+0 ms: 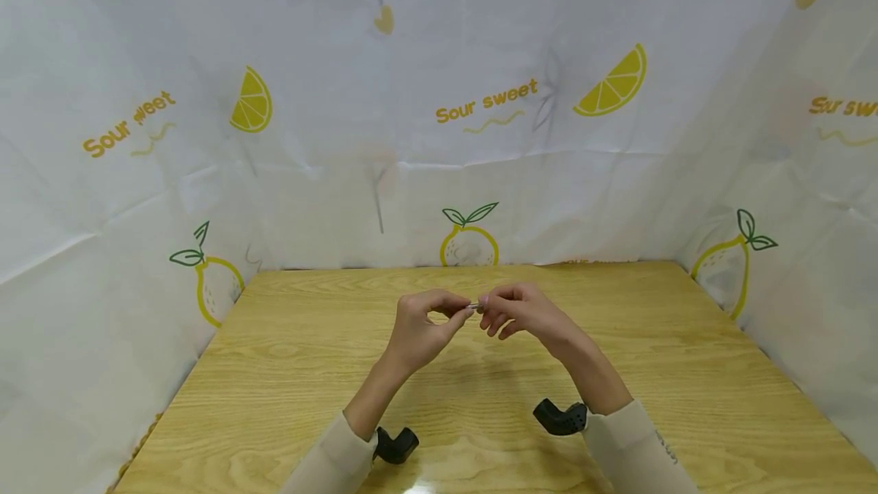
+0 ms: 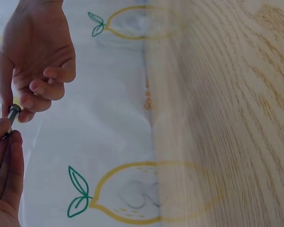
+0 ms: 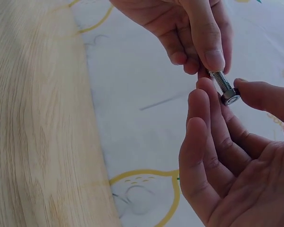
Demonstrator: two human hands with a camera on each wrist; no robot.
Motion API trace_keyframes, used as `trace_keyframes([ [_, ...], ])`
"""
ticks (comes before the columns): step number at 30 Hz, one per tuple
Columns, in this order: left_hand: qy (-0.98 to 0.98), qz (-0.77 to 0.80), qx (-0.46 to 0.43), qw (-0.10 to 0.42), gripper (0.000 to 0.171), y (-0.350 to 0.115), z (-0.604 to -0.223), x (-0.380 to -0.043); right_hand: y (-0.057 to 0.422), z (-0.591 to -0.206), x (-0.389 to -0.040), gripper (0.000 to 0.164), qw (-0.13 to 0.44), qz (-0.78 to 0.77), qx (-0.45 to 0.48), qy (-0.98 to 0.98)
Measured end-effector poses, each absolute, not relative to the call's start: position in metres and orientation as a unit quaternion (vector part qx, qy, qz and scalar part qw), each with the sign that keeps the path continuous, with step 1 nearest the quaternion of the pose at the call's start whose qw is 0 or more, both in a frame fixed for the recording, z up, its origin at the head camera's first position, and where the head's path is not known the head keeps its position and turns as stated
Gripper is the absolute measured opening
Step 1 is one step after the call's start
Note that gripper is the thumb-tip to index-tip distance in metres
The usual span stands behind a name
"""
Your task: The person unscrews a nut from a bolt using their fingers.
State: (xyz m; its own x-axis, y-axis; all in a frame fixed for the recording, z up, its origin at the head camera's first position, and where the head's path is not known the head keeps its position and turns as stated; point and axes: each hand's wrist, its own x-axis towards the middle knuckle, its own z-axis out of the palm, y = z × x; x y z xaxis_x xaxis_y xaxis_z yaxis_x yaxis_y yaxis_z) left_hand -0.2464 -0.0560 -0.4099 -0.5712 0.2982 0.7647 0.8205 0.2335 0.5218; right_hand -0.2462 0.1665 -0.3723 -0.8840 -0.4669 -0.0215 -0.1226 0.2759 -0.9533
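Note:
A small silver bolt (image 3: 222, 82) with a threaded shank spans the gap between my two hands, above the wooden table. My left hand (image 1: 424, 328) pinches one end between thumb and fingertips. At the other end, a wider dark-rimmed piece (image 3: 231, 97) sits between the thumb and a finger of my right hand (image 1: 524, 315). The other right fingers are loosely bent, as the right wrist view shows. In the left wrist view the bolt (image 2: 13, 114) stands tilted, its lower end hidden by the left fingers.
The wooden table (image 1: 309, 357) spreads under both hands. White sheeting (image 1: 329, 204) printed with lemons hangs behind it and along both sides. Black wrist-worn devices sit at the left sleeve (image 1: 396, 446) and right sleeve (image 1: 561, 418), low over the tabletop.

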Motion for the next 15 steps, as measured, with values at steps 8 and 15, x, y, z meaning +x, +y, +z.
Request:
trace_keyframes([
  [8, -0.739, -0.487, -0.380, 0.269, 0.003, -0.0556, -0.4107, -0.2465, 0.1693, -0.3741, -0.2453, 0.034, 0.129, -0.592, -0.205, 0.769],
  [15, -0.738, -0.492, -0.377, 0.264, 0.005, -0.0563, -0.4100, -0.2457, 0.1699, -0.3744, -0.2442, 0.038, 0.116, -0.586, -0.220, 0.771],
])
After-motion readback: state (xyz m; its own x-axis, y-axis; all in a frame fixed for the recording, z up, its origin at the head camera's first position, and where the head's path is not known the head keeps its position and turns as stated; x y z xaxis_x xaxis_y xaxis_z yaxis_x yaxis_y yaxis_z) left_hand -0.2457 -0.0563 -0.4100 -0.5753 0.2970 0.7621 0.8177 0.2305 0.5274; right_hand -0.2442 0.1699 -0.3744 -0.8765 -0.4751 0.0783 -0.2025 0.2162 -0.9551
